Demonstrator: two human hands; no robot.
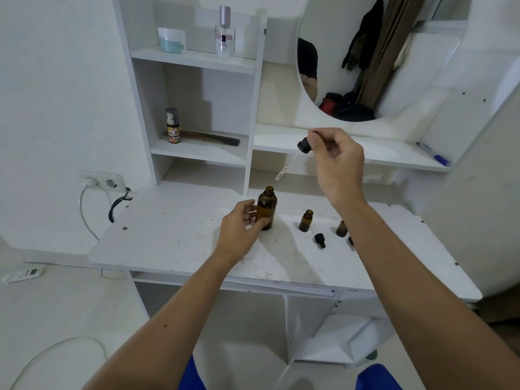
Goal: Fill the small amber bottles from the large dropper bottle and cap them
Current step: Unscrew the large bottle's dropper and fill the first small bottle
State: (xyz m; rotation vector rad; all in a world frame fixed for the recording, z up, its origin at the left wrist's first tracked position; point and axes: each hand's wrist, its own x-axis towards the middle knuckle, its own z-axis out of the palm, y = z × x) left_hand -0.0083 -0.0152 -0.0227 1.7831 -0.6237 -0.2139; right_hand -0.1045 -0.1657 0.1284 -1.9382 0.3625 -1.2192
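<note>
- The white desk top (174,237), scuffed and stained, spans the middle of the view; white shelving (197,63) rises at its far left and a round mirror (380,52) at its far right.
- The left hand (239,229) curls around the large amber bottle (266,208), thumb and fingers pressed to its left side and base, steadying it upright on the desk near the centre.
- That bottle is dark brown glass, its neck open and uncapped.
- The right hand (336,161) is raised above the desk, far of the bottles, thumb and forefinger pinching the black bulb of the dropper (294,159); the clear glass pipette slants down and left, its tip apart from the large bottle's mouth and above it.
- A small amber bottle (306,220) stands open just right of the large one.
- A second small amber bottle (341,228) stands further right, partly hidden behind the right forearm.
- A black dropper cap (320,240) lies on its side on the desk, near of the two small bottles and between them.
- On the top shelf stand a white jar (171,40) and a clear perfume bottle (225,33).
- On the lower shelf, a small spray can (172,125) stands beside a dark comb (213,137).
- A blue pen (433,153) lies on the ledge under the mirror, far right.
- A wall socket (104,181) with a white plug sits left of the desk.
</note>
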